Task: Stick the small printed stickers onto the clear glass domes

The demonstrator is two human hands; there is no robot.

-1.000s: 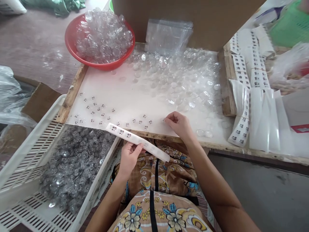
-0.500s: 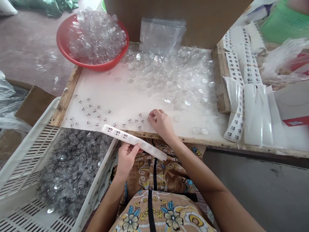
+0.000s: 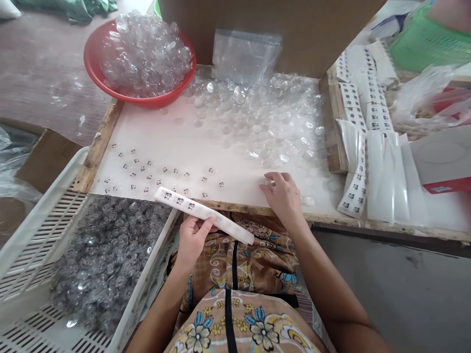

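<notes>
My left hand [image 3: 193, 241] pinches a white strip of panda stickers [image 3: 201, 212] over the board's front edge. Three panda prints show near the strip's far left end. On the white board, my right hand [image 3: 282, 197] has its thumb and fingers curled around what looks like a clear disc [image 3: 270, 182], partly hidden by the fingertips. Several discs with panda stickers [image 3: 133, 175] lie to the left. Loose clear discs [image 3: 253, 122] cover the back and right of the board, and another clear disc [image 3: 308, 200] lies just right of my right hand.
A red basin [image 3: 96, 78] heaped with clear discs stands at the back left. Below it, a white crate [image 3: 149, 264] holds many panda-marked pieces. Bundled sticker strips [image 3: 355, 169] lie right of the wooden rim [image 3: 333, 142]. A cardboard box [image 3: 312, 34] stands behind.
My right hand has moved right, away from the panda discs, to the clear discs. Some panda discs near the middle now lie further left and more spread out. My left hand keeps the strip still.
</notes>
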